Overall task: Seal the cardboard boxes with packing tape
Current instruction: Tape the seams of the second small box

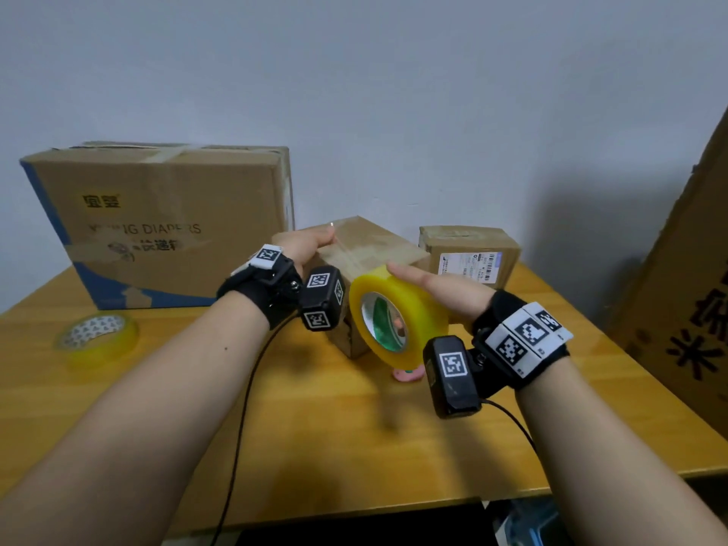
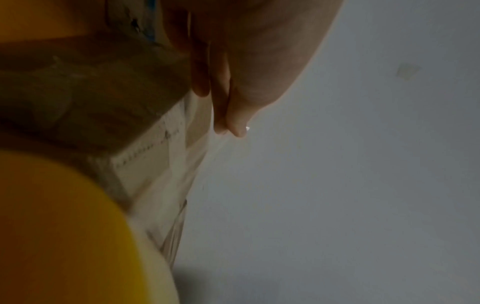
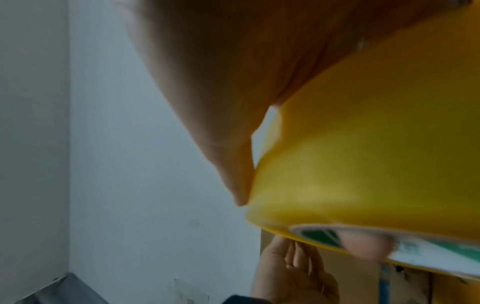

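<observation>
Only the left wrist view shows fingertips (image 2: 221, 127) pinching tape strip (image 2: 197, 164) — thumb against finger.

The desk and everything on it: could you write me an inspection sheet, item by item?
Surface: yellow wooden desk, bare at the front.
Job's things: small brown cardboard box at centre; clear tape strip stretched above it from the big yellow tape roll; labelled small box behind; large printed diaper carton at back left.
Clutter: second smaller tape roll lying flat at left; pink object, unclear.
Grippers: left hand pinches the strip's end; right hand holds the roll.
Cables: black wrist-camera leads.
Surroundings: grey wall; tall carton at right.
</observation>
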